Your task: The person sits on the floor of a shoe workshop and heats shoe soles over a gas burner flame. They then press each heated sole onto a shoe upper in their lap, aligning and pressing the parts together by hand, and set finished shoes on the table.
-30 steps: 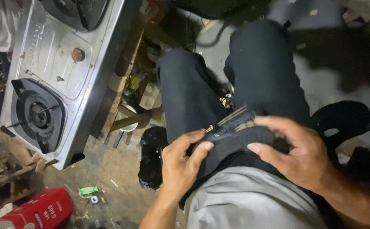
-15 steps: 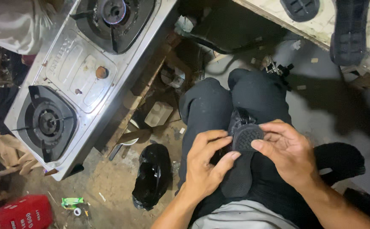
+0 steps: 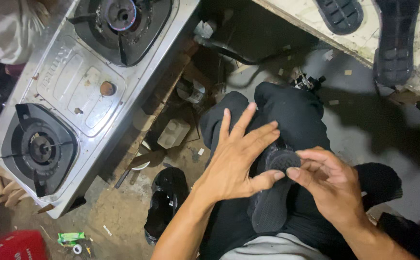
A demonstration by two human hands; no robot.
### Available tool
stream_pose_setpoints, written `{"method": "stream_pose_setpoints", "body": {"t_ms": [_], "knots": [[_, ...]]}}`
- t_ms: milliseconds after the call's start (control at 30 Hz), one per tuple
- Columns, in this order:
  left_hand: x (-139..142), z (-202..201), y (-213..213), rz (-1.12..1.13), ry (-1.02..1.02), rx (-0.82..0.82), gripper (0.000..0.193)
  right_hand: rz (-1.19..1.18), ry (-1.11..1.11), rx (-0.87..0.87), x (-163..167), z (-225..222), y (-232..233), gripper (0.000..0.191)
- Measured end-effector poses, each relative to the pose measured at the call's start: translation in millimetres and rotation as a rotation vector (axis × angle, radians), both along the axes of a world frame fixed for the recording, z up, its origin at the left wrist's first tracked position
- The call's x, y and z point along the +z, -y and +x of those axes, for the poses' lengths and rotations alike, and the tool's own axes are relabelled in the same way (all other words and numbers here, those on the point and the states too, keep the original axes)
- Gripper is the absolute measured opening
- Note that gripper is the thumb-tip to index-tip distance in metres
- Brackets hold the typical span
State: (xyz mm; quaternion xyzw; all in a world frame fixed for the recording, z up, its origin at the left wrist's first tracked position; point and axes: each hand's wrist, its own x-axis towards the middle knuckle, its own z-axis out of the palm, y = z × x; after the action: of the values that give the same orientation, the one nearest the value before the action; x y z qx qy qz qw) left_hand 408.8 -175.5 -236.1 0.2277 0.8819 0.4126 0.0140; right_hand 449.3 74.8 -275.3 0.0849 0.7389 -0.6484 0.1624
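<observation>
Black sole (image 3: 271,202) on lap (image 3: 292,115)
</observation>
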Motion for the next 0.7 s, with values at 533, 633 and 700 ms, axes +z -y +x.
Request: {"method": "stream_pose_setpoints", "body": {"t_ms": [533, 633, 700], "knots": [[5.5, 96.7, -35.3, 0.687, -0.179, 0.192, 0.044, -0.371, 0.073, 0.081, 44.2, 70.3, 17.8, 0.033], [20.0, 99.4, -31.8, 0.757, -0.225, 0.191, 0.049, -0.27, -0.154, 0.227, 67.2, 69.3, 18.3, 0.033], [31.2, 100.7, -24.2, 0.703, -0.196, 0.159, 0.051, -0.166, -0.319, 0.308, 79.8, 61.6, 18.2, 0.031]]}}
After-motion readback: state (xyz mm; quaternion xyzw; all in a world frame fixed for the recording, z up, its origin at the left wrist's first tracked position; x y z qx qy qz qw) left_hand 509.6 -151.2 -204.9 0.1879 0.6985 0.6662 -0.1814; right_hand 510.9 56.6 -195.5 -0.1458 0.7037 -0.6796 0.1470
